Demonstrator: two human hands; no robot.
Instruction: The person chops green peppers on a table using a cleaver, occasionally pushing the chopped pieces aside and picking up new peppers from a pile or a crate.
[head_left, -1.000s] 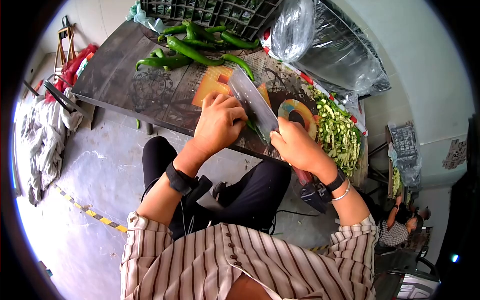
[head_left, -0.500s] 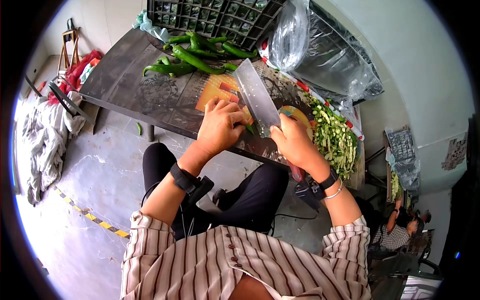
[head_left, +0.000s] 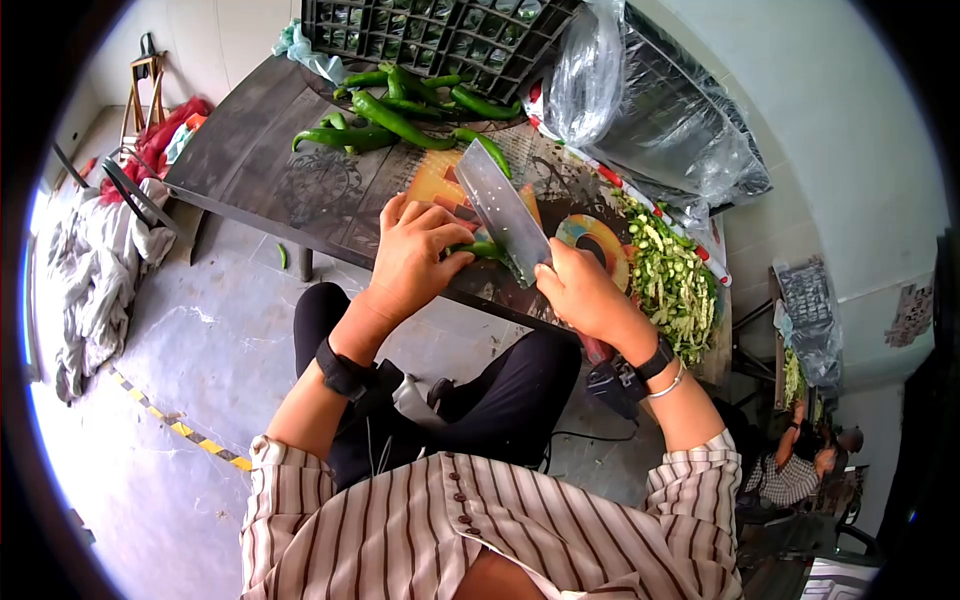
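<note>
My left hand is closed round a green pepper near the table's front edge, with the pepper's right end showing beside the blade. In my right hand is a cleaver, its wide blade slanting up and left, with small pale bits stuck on it. Whole green peppers lie in a pile at the back of the table. A heap of chopped green pepper lies to the right of my right hand.
A black crate stands behind the peppers. Clear plastic covers a dark container at the back right. Another person sits at the far right. One pepper lies on the floor.
My left hand has moved left, and more of the pepper beside the blade shows. The cleaver has shifted slightly left and down.
</note>
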